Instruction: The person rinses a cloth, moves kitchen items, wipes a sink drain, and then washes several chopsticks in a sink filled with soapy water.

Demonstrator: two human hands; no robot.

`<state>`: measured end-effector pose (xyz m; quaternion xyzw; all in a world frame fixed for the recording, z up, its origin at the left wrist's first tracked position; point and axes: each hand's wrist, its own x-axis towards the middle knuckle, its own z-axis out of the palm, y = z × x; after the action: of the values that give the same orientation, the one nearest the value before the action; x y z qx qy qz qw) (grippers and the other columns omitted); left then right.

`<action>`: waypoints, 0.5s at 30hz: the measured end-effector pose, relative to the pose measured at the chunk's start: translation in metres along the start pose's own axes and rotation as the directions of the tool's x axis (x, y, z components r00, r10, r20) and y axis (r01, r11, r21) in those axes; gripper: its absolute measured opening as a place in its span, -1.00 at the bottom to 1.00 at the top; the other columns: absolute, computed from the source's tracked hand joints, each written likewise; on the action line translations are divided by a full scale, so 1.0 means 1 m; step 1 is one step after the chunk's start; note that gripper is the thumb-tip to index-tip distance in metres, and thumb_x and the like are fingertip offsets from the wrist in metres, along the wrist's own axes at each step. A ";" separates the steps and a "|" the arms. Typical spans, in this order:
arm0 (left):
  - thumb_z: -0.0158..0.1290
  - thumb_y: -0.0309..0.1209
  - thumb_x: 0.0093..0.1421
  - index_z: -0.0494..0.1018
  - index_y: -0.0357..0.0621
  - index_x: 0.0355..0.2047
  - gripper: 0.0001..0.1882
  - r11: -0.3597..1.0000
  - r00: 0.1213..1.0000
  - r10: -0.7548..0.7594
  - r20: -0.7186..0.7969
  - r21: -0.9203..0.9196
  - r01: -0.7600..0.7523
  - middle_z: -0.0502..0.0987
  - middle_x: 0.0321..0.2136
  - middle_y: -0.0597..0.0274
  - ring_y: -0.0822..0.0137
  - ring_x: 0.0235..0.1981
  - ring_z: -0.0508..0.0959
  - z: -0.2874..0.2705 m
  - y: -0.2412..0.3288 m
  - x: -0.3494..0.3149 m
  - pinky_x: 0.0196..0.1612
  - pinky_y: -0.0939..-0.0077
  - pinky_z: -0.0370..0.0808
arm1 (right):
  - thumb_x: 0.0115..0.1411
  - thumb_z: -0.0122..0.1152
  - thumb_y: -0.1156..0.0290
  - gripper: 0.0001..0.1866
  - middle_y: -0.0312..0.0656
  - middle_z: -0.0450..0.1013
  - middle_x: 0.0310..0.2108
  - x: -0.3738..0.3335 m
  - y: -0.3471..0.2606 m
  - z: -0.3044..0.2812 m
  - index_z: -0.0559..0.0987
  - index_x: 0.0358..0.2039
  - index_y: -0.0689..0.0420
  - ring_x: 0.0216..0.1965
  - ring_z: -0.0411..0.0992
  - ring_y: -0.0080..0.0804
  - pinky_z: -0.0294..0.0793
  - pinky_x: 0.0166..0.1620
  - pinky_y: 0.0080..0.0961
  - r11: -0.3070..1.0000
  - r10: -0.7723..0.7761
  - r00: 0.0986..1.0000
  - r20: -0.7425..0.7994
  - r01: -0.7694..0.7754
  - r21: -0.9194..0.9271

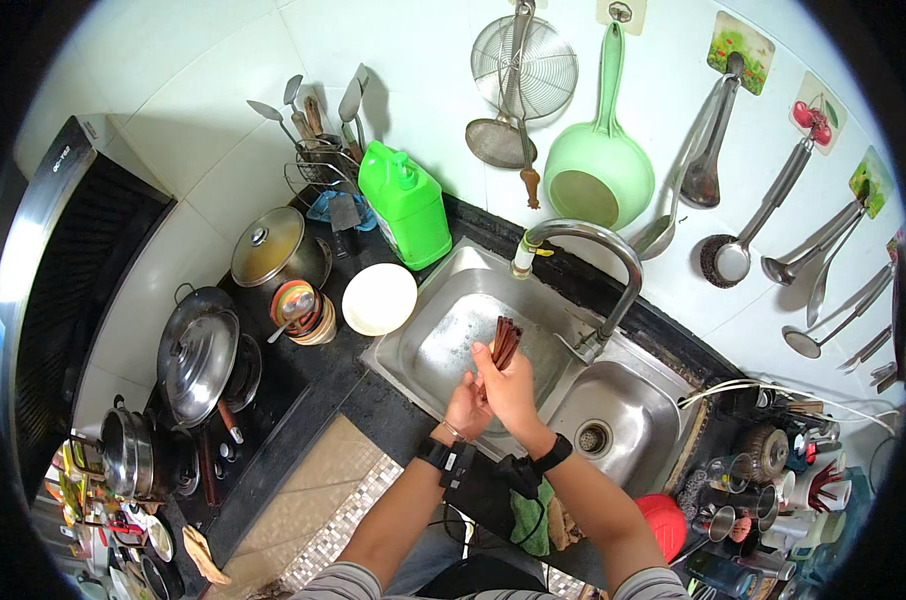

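Over the larger basin of the steel sink (413, 345), both my hands are closed together round a bundle of reddish-brown chopsticks (507, 338). The upper ends of the chopsticks stick out above my right hand (513, 388), whose fingers wrap round them. My left hand (464, 404) is lower and to the left, pressed against the lower part of the bundle; its fingers are partly hidden. The curved faucet (628, 260) stands behind, with its spout above the basin's far edge. No stream of water can be made out.
A white bowl (380, 299), a green jug (407, 205) and stacked small bowls (320, 322) stand left of the sink. Farther left are a lidded wok (198, 370) and pots on the stove. Cups and jars (763, 505) crowd the right. Ladles and a green pan (600, 165) hang behind.
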<state>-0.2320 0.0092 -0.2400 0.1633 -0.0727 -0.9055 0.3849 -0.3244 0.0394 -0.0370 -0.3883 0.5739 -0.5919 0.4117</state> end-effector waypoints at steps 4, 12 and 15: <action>-0.43 -0.17 0.36 0.35 -0.09 -0.17 -0.61 0.999 0.991 0.037 -0.126 -0.025 -0.040 0.51 -0.25 0.34 0.46 -0.16 0.47 0.069 -0.009 -0.012 -0.01 0.51 0.36 | 0.14 0.17 0.24 -0.69 -0.26 0.33 -0.73 0.003 0.017 -0.014 0.48 -0.54 0.26 -0.64 0.26 -0.60 0.26 -0.55 -0.55 1.000 -0.001 1.000 0.010 0.001 0.023; -0.33 -0.19 0.33 0.34 -0.08 0.01 -0.61 0.866 0.912 0.064 -0.405 0.476 0.151 0.42 -0.04 0.27 0.31 -0.03 0.41 0.140 0.015 -0.036 0.04 0.40 0.32 | 0.11 0.18 0.35 -0.81 -0.10 0.42 -0.63 0.001 0.044 -0.020 0.50 -0.42 0.23 -0.61 0.39 -0.40 0.34 -0.51 -0.46 0.970 -0.215 0.975 0.049 0.219 -0.106; -0.30 -0.19 0.32 0.38 -0.12 -0.05 -0.61 0.596 0.913 0.407 -0.013 0.762 -0.254 0.44 -0.06 0.25 0.37 -0.05 0.40 0.183 0.054 -0.041 0.04 0.46 0.28 | 0.06 0.19 0.41 -0.85 -0.05 0.41 -0.59 0.004 0.047 -0.037 0.48 -0.42 0.23 -0.59 0.41 -0.19 0.35 -0.49 -0.42 0.914 -0.233 0.967 0.102 0.253 -0.318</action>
<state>-0.2333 0.0020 -0.0451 0.3735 -0.4296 -0.6877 0.4505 -0.3580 0.0487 -0.0852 -0.5379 0.5985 -0.5224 0.2822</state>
